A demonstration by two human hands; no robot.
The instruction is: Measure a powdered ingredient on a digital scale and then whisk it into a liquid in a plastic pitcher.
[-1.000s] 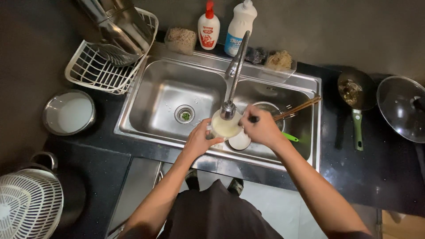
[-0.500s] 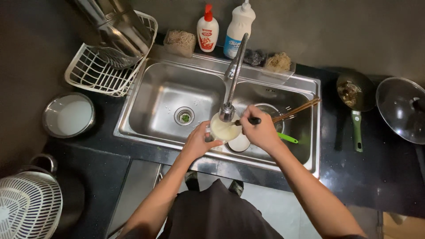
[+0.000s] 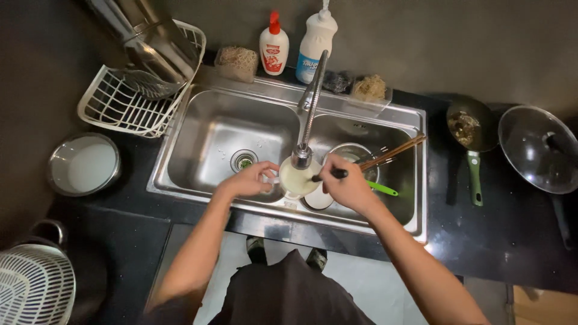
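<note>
My left hand grips the side of a pale round cup held under the faucet head, over the divider of the steel double sink. My right hand holds a thin dark utensil whose tip reaches over the cup's rim. In the right basin lie a steel bowl, wooden chopsticks, a green-handled tool and a small white dish.
A white dish rack with steel pots stands at the left. Two bottles and scouring pads line the sink's back. A small pan with a green handle and a glass lid sit right. A steel bowl and white colander sit left.
Both hands stay at the cup under the faucet. My right hand has shifted slightly and the dark utensil's tip now sits over the cup.
</note>
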